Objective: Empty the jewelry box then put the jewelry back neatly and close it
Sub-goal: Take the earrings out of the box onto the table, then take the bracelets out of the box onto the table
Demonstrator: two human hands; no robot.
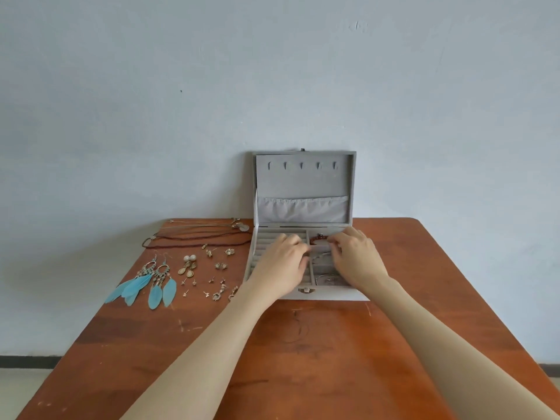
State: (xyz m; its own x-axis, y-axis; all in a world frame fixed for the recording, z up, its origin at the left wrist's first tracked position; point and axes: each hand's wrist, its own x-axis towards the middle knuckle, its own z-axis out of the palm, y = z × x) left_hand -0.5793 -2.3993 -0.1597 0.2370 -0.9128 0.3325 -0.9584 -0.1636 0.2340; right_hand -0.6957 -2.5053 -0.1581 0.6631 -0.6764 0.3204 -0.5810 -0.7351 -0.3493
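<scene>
A: Where's the jewelry box (303, 294) sitting?

B: Centre of frame, far side of the bench (318, 353), lid up against the wall. Both hands are reaching in over its right-hand compartments.

A: Hands doing what?

B: Left hand (285, 262) & right hand (356, 257) are curling close together over a thin silvery piece (318, 255) between them. Looks like they're pinching it, can't tell for sure. It's running roughly left-right, about equally near both.

A: Rest?

B: Red bead bracelet (318, 237) is lying just above the hands; feather earrings (151, 283) & necklaces (197, 237) are lying left of frame.
</scene>
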